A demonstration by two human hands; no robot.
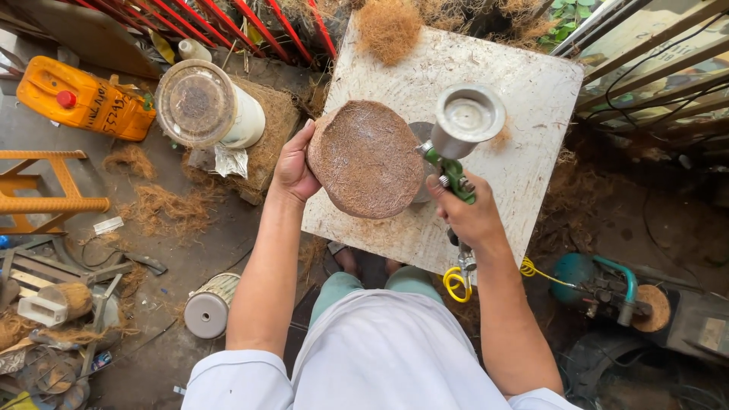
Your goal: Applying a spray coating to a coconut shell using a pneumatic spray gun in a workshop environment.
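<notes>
Counted, kind by kind

Two hands: left hand (295, 171) at nine o'clock of one round fibre disc (366, 159), right hand (472, 216) at four o'clock. One spray gun (458, 137), one white board (524, 114), one orange jug (83, 100) at ten o'clock, one lidded white tub (209, 106), one yellow hose (458, 284), one orange stool (42, 190).

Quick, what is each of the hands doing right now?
Left hand: closed on the edge of the round brown fibre disc.
Right hand: closed around the green spray gun with the metal cup.
</notes>
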